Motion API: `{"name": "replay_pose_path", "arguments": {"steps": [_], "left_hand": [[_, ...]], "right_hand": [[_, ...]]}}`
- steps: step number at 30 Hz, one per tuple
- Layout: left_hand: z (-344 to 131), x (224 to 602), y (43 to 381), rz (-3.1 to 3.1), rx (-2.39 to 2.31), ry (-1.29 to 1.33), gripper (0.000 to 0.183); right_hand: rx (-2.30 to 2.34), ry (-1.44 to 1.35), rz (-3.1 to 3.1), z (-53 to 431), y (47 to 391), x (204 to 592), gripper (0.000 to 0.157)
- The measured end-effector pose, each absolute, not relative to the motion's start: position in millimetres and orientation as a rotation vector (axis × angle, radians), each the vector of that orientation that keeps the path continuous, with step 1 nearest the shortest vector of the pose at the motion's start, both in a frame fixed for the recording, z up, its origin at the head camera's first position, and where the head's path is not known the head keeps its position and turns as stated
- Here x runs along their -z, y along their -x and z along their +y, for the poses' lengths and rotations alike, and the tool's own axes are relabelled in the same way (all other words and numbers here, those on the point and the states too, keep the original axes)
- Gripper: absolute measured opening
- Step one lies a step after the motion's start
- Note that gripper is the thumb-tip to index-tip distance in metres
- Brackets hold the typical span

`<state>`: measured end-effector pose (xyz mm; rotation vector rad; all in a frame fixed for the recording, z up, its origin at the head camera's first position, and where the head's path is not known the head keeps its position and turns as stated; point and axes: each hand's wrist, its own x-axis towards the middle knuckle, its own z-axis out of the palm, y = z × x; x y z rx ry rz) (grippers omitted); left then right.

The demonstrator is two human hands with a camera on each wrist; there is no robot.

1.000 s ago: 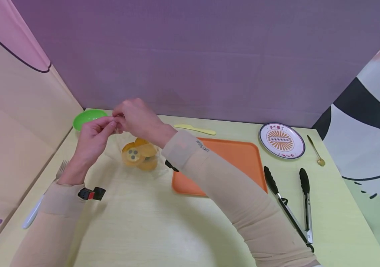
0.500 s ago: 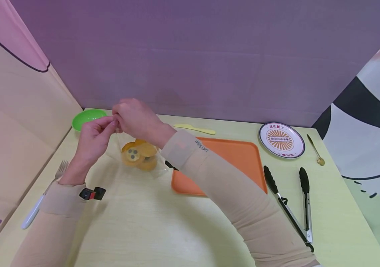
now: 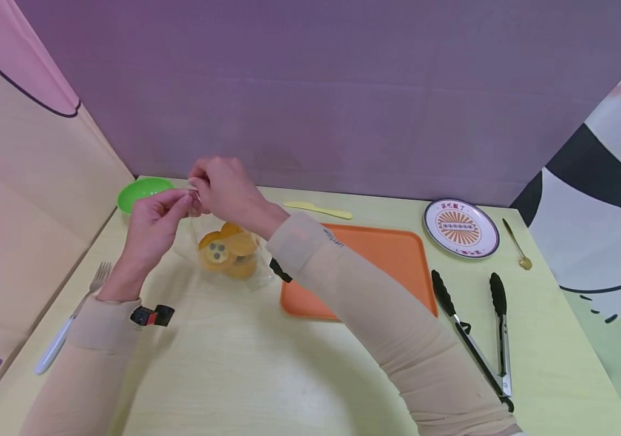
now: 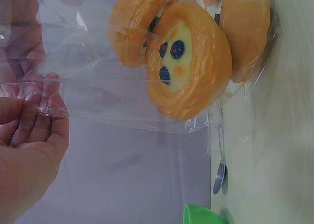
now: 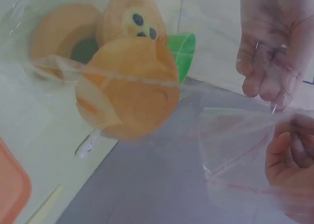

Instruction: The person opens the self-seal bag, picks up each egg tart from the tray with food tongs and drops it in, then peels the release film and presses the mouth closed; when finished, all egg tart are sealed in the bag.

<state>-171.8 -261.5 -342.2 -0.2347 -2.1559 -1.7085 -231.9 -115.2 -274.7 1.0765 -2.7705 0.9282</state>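
A clear plastic bag point(image 3: 263, 275) hangs from both hands over the table, its rim at the top. Several round golden buns point(image 3: 228, 251) sit inside; the one facing the left wrist camera is a bun with dark berries point(image 4: 189, 62) on a pale filling. My left hand point(image 3: 154, 224) pinches the bag's upper edge between thumb and fingers. Close beside it, my right hand point(image 3: 231, 191) pinches the same edge. In the right wrist view, a flap of the bag point(image 5: 240, 160) with a red line spreads beside the right hand's fingers.
Behind the left hand stands a green bowl point(image 3: 143, 192). An orange tray point(image 3: 386, 254) lies under the right forearm, a yellow knife point(image 3: 318, 211) behind it. To the right are a plate point(image 3: 460, 229), a small gold spoon point(image 3: 517, 245) and tongs point(image 3: 501, 327); a fork point(image 3: 73, 318) lies left.
My right hand's fingers have shifted slightly up and right from the left hand's, still at the bag's edge. The left hand and the buns stay almost where they were.
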Motion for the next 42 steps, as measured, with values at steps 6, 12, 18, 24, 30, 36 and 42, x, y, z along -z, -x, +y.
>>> {"name": "replay_pose_path", "arguments": {"steps": [6, 12, 18, 24, 30, 36, 42], "left_hand": [[-260, 340, 172, -2.189, 1.692, 0.223, 0.025], [-262, 340, 172, -2.144, 1.797, 0.289, 0.026], [-264, 343, 171, -2.078, 1.901, 0.296, 0.026], [-267, 345, 172, -1.989, 1.988, 0.276, 0.029], [-269, 347, 174, -1.907, 2.033, 0.282, 0.026], [-272, 349, 175, -1.857, 2.036, 0.235, 0.029], [-272, 350, 176, -1.826, 2.022, 0.201, 0.030]], "right_hand": [[-1.060, -0.993, -2.782, -115, 231, 275, 0.016], [-1.163, -0.894, -2.825, -113, 230, 274, 0.015], [-1.282, -0.798, -2.835, -107, 232, 276, 0.014], [-1.411, -0.721, -2.792, -98, 234, 276, 0.014], [-1.485, -0.702, -2.751, -88, 232, 277, 0.015], [-1.558, -0.707, -2.659, -74, 233, 277, 0.015], [-1.588, -0.710, -2.567, -56, 232, 277, 0.015]]}}
